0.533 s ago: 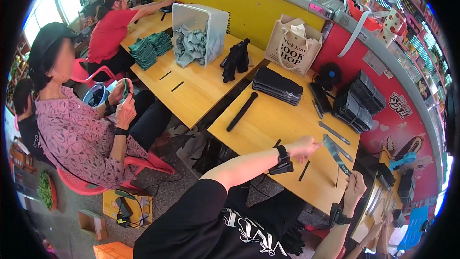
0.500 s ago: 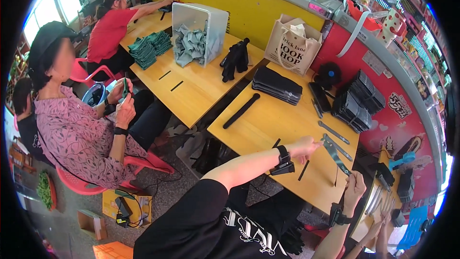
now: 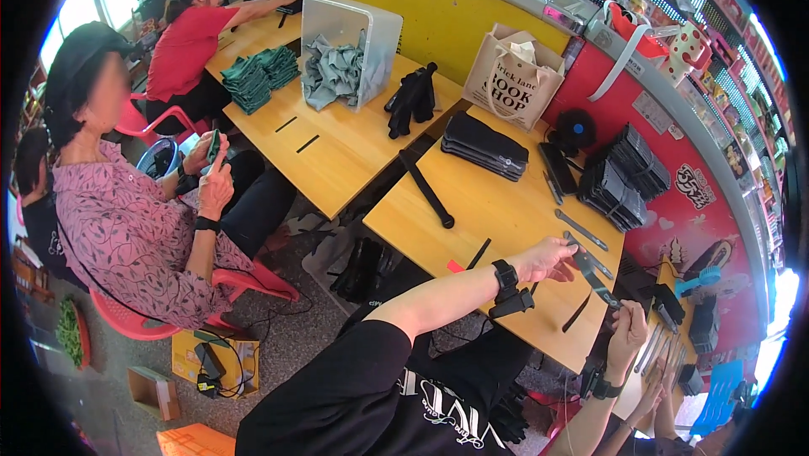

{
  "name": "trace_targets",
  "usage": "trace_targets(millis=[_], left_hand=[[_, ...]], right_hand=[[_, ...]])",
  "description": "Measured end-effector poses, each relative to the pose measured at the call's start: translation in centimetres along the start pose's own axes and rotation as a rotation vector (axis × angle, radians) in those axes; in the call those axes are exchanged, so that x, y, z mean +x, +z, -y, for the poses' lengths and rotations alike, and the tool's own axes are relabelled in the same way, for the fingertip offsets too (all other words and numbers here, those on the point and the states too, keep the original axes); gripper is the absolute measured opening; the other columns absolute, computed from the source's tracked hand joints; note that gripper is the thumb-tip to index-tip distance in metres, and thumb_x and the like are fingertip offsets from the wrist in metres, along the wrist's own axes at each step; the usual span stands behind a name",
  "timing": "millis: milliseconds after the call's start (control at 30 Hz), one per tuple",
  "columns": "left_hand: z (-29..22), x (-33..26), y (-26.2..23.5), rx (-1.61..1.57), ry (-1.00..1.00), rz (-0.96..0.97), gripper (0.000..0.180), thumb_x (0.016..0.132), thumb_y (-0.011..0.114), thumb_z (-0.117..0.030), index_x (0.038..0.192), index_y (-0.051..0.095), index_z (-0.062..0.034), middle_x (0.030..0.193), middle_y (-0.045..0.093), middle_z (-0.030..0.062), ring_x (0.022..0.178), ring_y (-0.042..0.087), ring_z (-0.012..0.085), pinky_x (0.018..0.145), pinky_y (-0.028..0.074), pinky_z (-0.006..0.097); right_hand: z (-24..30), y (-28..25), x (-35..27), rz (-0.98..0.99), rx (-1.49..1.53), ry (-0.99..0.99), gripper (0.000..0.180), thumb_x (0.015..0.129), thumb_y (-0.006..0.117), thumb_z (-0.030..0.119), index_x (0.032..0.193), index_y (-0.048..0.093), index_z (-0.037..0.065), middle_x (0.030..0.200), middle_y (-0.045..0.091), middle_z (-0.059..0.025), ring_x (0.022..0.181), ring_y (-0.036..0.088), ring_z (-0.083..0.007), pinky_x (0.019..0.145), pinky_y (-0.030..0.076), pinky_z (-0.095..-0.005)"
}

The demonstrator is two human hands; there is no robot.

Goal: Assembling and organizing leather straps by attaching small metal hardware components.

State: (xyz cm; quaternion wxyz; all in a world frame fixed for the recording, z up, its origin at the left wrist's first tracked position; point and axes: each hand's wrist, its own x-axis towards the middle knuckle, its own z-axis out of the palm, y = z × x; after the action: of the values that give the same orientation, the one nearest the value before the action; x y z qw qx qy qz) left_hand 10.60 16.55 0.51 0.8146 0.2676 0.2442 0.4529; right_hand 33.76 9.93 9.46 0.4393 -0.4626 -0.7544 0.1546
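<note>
A dark grey flat strip [image 3: 593, 279] with light printing near one end stretches slantwise between my hands over the table's right part. My left hand [image 3: 546, 260] pinches its upper end. At the lower end, near the table's right edge, my right hand [image 3: 626, 334] grips it between thumb and fingers. Two similar grey strips lie just beyond; one is the far strip [image 3: 581, 229], the other is partly hidden behind the held one. A short black strip [image 3: 577, 313] lies below my left hand, near the front edge.
My yellow table [image 3: 497, 211] bears a long black strap [image 3: 426, 190], a stack of dark folded cloth pieces [image 3: 484, 147], a small fan [image 3: 576, 130] and dark bundles [image 3: 619, 182]. Left, a person in a patterned shirt [image 3: 126, 237] sits by another table with a plastic bin [image 3: 379, 51].
The long black strap has swung to a different slant on the table. The held strip has shifted slightly downward, still between both hands. The seated person's hands have moved slightly.
</note>
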Motion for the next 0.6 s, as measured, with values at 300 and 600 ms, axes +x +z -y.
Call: trace_targets(millis=[300,600], left_hand=[[-2.6,-2.9,6.0,-0.138,0.278,0.222,0.027,0.095,0.057,-0.025,0.117,0.061,-0.0096,0.093,0.068,0.0051,0.079,0.065,0.0148,0.069,0.049,0.028],[-5.1,-2.9,1.5,0.153,0.287,0.082,0.030,0.088,0.062,-0.007,0.118,0.060,-0.0075,0.100,0.065,0.0043,0.083,0.063,0.0116,0.067,0.047,0.022]], right_hand=[[2.1,-2.6,0.1,-0.232,0.051,0.104,0.011,0.094,0.052,0.003,0.099,0.062,0.001,0.071,0.055,0.0007,0.058,0.044,-0.0028,0.052,0.034,-0.0166],[1.7,-0.8,1.4,-0.173,0.303,0.191,0.011,0.091,0.054,0.000,0.096,0.064,0.002,0.068,0.056,0.0026,0.054,0.045,-0.0009,0.047,0.034,-0.0158]])
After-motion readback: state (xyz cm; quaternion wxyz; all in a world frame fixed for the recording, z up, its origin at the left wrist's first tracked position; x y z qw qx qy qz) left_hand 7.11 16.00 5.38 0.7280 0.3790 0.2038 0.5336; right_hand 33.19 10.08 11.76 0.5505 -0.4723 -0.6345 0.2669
